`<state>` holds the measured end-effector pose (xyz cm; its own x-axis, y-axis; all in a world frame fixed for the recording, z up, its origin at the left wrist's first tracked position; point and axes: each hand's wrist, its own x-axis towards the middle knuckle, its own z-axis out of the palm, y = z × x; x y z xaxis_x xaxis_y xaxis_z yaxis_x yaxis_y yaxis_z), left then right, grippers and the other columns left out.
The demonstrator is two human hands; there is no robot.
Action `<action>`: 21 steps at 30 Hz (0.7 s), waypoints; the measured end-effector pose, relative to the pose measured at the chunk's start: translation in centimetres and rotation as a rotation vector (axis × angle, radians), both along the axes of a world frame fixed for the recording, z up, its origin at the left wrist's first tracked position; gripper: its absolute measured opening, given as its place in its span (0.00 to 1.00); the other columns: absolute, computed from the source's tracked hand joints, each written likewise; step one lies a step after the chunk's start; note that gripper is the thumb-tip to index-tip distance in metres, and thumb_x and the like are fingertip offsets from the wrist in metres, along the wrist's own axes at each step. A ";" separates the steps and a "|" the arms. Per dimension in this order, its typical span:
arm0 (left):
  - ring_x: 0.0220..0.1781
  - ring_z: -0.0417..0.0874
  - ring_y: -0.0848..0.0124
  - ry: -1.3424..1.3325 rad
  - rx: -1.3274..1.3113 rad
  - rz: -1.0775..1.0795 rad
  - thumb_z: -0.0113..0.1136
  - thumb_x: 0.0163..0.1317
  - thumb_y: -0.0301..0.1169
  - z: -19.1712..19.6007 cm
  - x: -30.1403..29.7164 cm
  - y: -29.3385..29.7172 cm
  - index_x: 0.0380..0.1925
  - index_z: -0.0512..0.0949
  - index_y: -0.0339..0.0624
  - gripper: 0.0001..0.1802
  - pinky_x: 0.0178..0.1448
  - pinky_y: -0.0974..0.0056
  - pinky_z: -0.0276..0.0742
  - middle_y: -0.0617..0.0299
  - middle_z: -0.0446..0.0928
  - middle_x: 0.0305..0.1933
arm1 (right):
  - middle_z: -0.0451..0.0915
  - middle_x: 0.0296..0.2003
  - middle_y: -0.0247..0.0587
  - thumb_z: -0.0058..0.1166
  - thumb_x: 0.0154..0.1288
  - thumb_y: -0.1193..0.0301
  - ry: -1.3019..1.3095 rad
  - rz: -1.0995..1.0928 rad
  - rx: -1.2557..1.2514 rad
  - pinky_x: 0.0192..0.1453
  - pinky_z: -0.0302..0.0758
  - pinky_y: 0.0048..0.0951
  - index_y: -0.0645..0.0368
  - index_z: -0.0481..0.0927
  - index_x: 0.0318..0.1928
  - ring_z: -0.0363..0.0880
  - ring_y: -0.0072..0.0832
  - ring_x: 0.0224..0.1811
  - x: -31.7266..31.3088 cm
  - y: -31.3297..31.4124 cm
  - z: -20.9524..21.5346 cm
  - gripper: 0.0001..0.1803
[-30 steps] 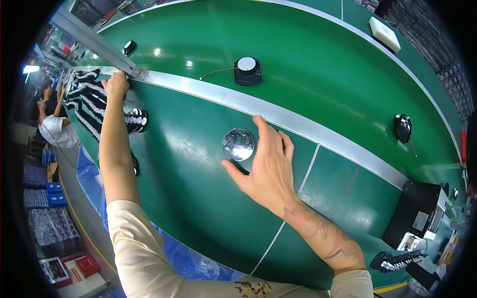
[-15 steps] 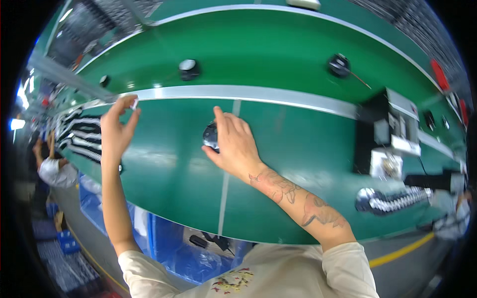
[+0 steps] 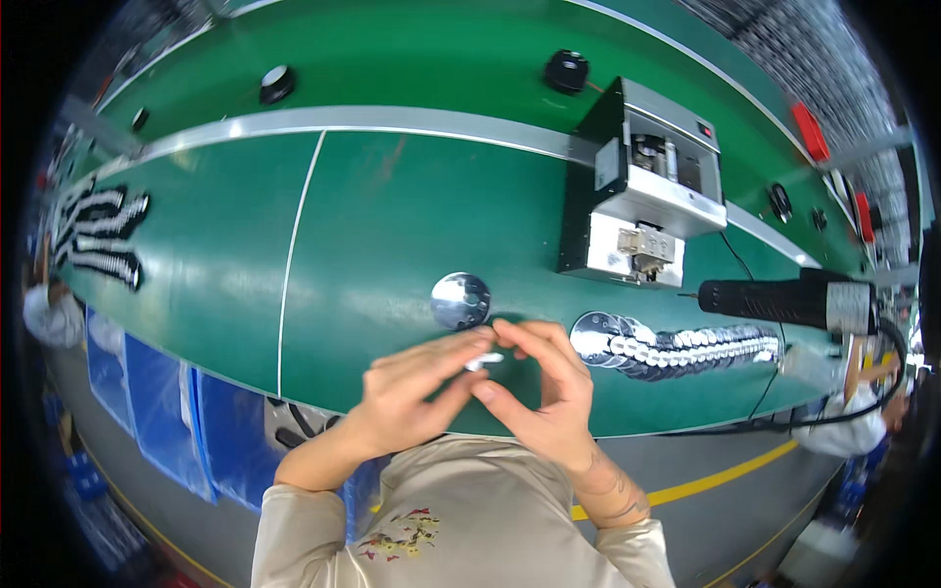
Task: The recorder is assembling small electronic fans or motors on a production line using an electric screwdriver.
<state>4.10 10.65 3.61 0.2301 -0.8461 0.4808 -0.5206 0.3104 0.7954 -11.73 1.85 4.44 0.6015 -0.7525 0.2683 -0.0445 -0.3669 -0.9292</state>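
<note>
In front of my body, my left hand [image 3: 417, 387] is closed in a pinch on a small white piece [image 3: 484, 362]. My right hand [image 3: 549, 387] faces it, thumb and fingers curved and apart around the same spot, with its fingertips close to the left ones. What the white piece is exactly cannot be made out. A round, shiny, mirror-like disc [image 3: 461, 301] lies flat on the green bench [image 3: 372, 225], just beyond my fingertips. To the right, a long overlapping row of similar discs [image 3: 676, 348] reaches from near my right hand toward the bench's far right.
A black and silver boxy machine [image 3: 647, 186] stands behind the disc row. A black powered screwdriver [image 3: 784, 301] hangs over the right side. Black round parts [image 3: 567, 72] sit on the raised green conveyor. More disc rows [image 3: 103, 230] lie far left; blue-lined bins [image 3: 162, 421] are below.
The view has swung right. My right hand has left the disc on the bench, and my left hand has come in from the far left with the white piece, so both hands are together.
</note>
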 end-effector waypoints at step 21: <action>0.72 0.67 0.49 -0.286 0.370 0.126 0.80 0.41 0.33 -1.1 0.4 -2.1 0.63 0.73 0.38 0.45 0.69 0.48 0.66 0.51 0.71 0.69 | 0.85 0.37 0.47 0.65 0.56 0.88 -0.142 -0.195 0.049 0.45 0.79 0.32 0.68 0.80 0.40 0.83 0.35 0.40 -1.7 -1.1 -3.6 0.12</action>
